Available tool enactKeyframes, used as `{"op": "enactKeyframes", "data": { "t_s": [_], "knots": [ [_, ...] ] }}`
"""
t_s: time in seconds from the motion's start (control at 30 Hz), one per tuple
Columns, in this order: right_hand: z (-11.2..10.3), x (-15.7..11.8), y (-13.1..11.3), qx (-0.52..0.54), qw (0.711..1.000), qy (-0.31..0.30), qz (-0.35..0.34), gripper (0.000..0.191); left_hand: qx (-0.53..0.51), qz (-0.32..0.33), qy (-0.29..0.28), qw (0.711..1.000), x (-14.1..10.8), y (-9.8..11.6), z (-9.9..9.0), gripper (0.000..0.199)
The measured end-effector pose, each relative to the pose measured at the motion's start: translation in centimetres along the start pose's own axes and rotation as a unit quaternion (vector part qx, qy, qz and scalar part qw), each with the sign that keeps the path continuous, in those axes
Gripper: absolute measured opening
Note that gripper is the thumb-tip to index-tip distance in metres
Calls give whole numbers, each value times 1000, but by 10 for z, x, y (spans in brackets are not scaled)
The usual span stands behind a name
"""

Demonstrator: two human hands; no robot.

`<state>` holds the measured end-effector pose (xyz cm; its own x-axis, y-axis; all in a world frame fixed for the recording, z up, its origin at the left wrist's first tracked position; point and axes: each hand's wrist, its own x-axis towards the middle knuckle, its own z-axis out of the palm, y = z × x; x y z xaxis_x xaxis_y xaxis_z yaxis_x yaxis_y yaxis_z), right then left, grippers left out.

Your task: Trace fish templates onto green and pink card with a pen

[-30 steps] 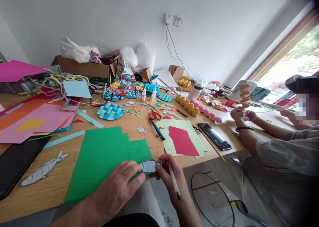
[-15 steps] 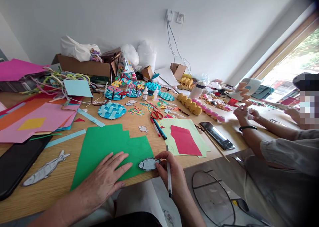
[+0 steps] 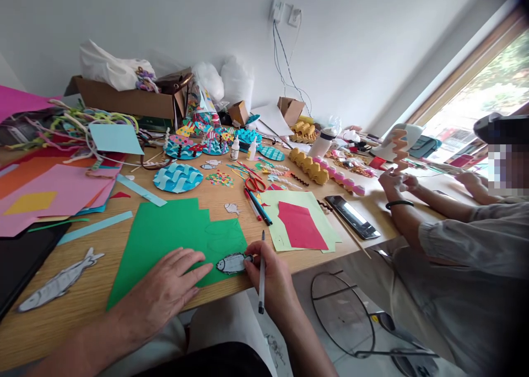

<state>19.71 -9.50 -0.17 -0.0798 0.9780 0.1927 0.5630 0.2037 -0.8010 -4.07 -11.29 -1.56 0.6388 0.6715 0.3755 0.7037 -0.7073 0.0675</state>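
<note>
My left hand point(image 3: 165, 280) lies flat on a green sheet of paper point(image 3: 165, 228), its fingers stretched out. At that sheet's lower right, my right hand point(image 3: 270, 272) pinches the tail end of a grey paper fish cutout point(image 3: 232, 263) with black outlines. A pen point(image 3: 262, 278) with a clear barrel is also held in the right hand, tucked between the fingers with its cap end down. Faint pencil-like outlines show on the green paper just above the fish. On the wood to the left rests a longer paper fish point(image 3: 61, 283).
Red-handled scissors point(image 3: 255, 184) and several markers point(image 3: 259, 206) lie beyond the green sheet. Right of it are red paper point(image 3: 303, 225), a phone point(image 3: 352, 217) and a wooden stick point(image 3: 349, 229). Coloured sheets point(image 3: 70, 184) pile up at left. Another person's hands point(image 3: 394, 184) hold a wavy strip.
The view has swung slightly right and down. Both hands, the pen and the paper fish keep nearly the same place on the green sheet.
</note>
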Motion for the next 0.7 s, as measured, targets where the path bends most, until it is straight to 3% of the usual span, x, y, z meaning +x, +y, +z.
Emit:
{"op": "enactKeyframes", "data": {
  "t_s": [0.33, 0.7],
  "knots": [
    [9, 2, -5, -86, 995, -8, -39, 15, -3, 24, -44, 999, 10, 13, -4, 54],
    [9, 1, -10, -163, 986, -46, -9, 21, 59, -1, -55, 997, 12, 18, 1, 48]
  ]
}}
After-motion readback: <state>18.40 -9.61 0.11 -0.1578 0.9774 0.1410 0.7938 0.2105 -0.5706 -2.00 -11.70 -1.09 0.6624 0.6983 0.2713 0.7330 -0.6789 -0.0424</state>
